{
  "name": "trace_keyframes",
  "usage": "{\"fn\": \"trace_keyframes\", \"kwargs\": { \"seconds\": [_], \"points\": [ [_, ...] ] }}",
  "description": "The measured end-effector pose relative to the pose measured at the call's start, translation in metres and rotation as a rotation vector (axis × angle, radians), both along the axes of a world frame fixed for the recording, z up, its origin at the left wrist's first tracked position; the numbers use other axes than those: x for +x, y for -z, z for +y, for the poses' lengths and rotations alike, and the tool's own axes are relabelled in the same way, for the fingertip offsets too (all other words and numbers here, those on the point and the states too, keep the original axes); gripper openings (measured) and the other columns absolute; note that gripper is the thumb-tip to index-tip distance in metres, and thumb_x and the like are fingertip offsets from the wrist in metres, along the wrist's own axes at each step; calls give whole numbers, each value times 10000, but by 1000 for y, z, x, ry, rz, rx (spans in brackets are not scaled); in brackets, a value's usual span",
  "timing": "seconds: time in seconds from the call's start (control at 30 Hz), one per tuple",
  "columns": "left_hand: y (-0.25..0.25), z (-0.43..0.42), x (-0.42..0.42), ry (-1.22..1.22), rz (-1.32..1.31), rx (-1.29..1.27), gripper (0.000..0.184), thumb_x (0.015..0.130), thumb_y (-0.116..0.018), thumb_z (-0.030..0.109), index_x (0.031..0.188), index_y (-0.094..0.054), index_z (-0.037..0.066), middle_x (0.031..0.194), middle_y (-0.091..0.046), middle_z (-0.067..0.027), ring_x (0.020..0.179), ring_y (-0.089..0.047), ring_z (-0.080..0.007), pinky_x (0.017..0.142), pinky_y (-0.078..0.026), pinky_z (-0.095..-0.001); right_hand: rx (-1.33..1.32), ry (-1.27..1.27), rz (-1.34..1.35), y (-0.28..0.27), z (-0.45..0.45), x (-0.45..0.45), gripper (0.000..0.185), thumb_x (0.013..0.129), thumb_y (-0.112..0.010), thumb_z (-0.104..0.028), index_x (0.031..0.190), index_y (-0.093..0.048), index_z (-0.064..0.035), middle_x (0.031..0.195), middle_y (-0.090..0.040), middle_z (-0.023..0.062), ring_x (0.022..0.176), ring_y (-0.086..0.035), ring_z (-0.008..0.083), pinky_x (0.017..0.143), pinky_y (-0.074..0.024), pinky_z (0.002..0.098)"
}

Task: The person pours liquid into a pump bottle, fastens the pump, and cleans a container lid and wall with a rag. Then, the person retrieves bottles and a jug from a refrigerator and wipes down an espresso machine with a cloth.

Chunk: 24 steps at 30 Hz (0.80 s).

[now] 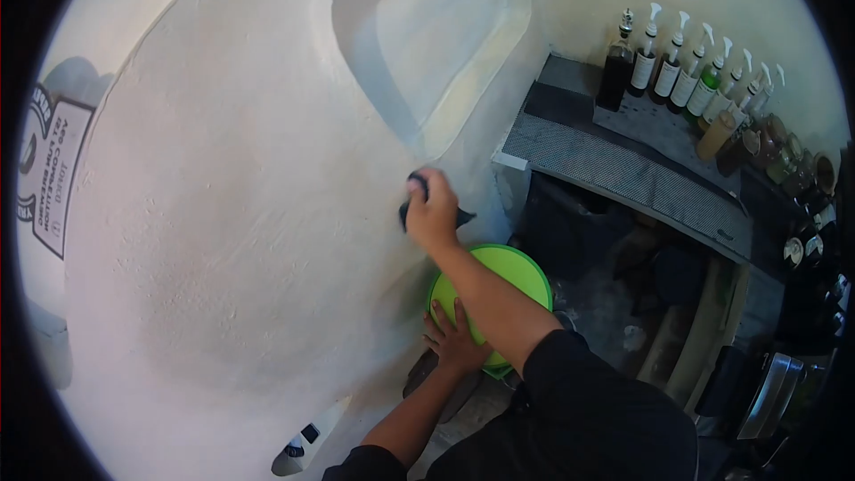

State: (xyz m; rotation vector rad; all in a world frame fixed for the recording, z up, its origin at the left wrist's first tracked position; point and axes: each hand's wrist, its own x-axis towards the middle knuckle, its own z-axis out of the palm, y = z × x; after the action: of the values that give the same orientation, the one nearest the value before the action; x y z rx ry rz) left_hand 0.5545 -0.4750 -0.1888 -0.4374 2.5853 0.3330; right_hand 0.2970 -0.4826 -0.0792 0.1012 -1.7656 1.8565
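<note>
Right hand (432, 212): fingers curled around a bunched dark cloth (465, 217), the exact placing of the fingertips blurred; raised at the pale wall (223, 214), just below the lower corner of a recess (445, 27). Whether the whole cloth bears on the surface, the view does not tell. Left hand (459, 340): fingers spread, palm down on a round green top (521, 281), apparently as a brace, beneath the right forearm. Handling, as judged: cloth best gathered into a flat pad, so that fabric rather than knuckles meets the uneven plaster; pressure light and even, most of all along the recess's edge; the left hand's weight near the middle of the round top, lest it tip; the loose corner of cloth tucked in. Wall, surface: rough, with small raised flecks and faint streaks to the left. Beyond, to the right: a dark counter (614, 156) with a mesh-like strip, bearing one dark bottle (616, 76) with a metal-looking spout, a row of labelled pump bottles (666, 76), and several jars (784, 163). Far left: one lettered sign (61, 174) on the wall.
</note>
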Motion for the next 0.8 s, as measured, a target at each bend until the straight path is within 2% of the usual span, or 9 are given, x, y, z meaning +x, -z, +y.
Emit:
{"fn": "trace_keyframes", "kwargs": {
  "seconds": [0.1,0.13,0.37,0.4,0.47,0.53,0.6,0.7,0.8],
  "points": [
    [-5,-3,0,-7,-7,37,1397,857,-758,796,1826,60,211,1826,252,-323,1646,210,-649,1232,-70,-888,13,-39,102,0,9,-3,155,1014,-744,-83,1140,-698,-4,1101,-765,215,1008,-740,440,906,-586,486],
    [0,-4,2,-3,-10,34,1397,857,-758,796,1826,60,211,1826,252,-323,1646,210,-649,1232,-70,-888,-34,-54,-68,-4,8,-2,151,1013,-757,-84,1124,-696,-2,1081,-776,215,993,-749,428,899,-587,484],
    [11,-7,5,3,-18,-5,1411,843,-774,783,1826,72,227,1825,257,-321,1641,220,-656,1245,-65,-875,-182,51,-462,-38,10,-27,200,1060,-752,-176,1143,-705,-1,997,-783,229,913,-762,399,881,-590,454],
    [12,-6,1,-4,1,-3,1414,838,-774,788,1827,67,226,1826,257,-319,1643,217,-653,1243,-75,-877,-181,54,-455,-39,8,-23,200,1060,-752,-176,1143,-705,-1,997,-783,229,913,-762,399,881,-590,454],
    [6,-3,4,-2,5,5,1411,836,-767,801,1829,54,226,1828,250,-320,1646,212,-652,1240,-87,-879,-119,31,-67,-36,5,-12,193,1067,-743,-173,1146,-701,-1,971,-774,230,892,-759,395,866,-590,450],
    [4,-2,-3,-7,5,13,1409,833,-761,815,1831,41,225,1830,243,-320,1649,206,-650,1236,-99,-882,-73,2,-55,-39,12,-19,161,1078,-718,-149,1135,-692,-1,967,-758,225,889,-746,404,850,-585,460],
    [2,-5,3,-3,64,18,1409,827,-736,856,1833,11,211,1834,220,-325,1655,188,-646,1234,-121,-881,-77,-27,-28,-45,19,-22,144,1029,-720,-86,1126,-670,9,1030,-733,257,977,-703,520,885,-573,529],
    [-1,-1,1,-10,39,19,1461,807,-827,752,1822,47,168,1829,247,-319,1643,197,-665,1248,-120,-868,25,35,61,-5,12,-18,157,1037,-730,-111,1142,-688,-1,1014,-751,230,959,-736,470,866,-581,513],
    [0,-4,1,-10,50,9,1466,807,-804,796,1826,50,178,1840,229,-308,1653,180,-653,1253,-134,-859,180,-139,-244,52,22,5,206,1013,-744,-115,1188,-715,-10,1108,-780,246,1066,-748,474,930,-594,508]
  ]
}}
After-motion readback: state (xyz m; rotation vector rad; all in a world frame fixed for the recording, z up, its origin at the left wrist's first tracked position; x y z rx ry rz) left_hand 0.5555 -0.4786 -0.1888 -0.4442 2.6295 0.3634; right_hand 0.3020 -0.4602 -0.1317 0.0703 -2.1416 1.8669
